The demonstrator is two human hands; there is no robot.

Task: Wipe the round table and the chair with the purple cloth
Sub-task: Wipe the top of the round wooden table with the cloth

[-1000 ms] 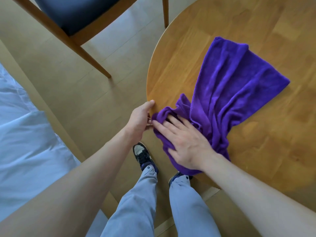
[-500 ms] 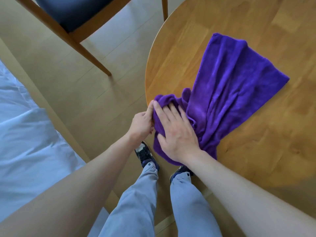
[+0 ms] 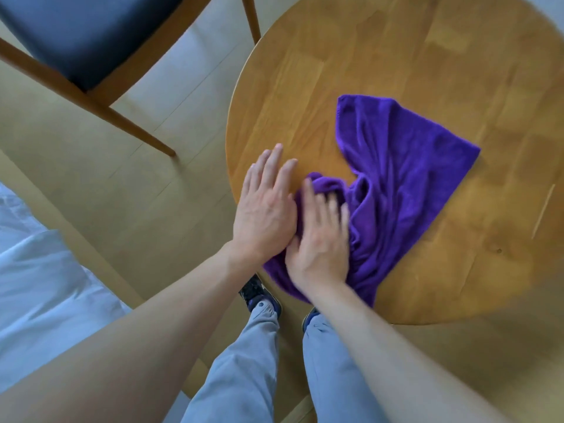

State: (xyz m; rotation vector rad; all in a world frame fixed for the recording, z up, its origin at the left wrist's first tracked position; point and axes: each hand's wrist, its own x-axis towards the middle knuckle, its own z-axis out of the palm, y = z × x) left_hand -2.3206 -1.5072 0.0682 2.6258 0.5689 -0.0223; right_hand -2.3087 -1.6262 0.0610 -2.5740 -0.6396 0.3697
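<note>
We are looking down at the round wooden table [image 3: 412,56], and the crumpled purple terry cloth [image 3: 396,178] is lying on its near-left part, one bunched end reaching the table's near edge and the flatter end spreading toward the table's middle. Our right hand [image 3: 320,239] is pressing flat on the bunched end, fingers [image 3: 331,206] straight and blurred, gripping nothing. Our left hand [image 3: 265,206] is lying flat at the table's left edge, fingers [image 3: 274,166] straight and close together on the bare wood, its inner side touching the cloth and the right hand. The wooden chair with a dark blue seat [image 3: 76,35] is standing well left of the table.
</note>
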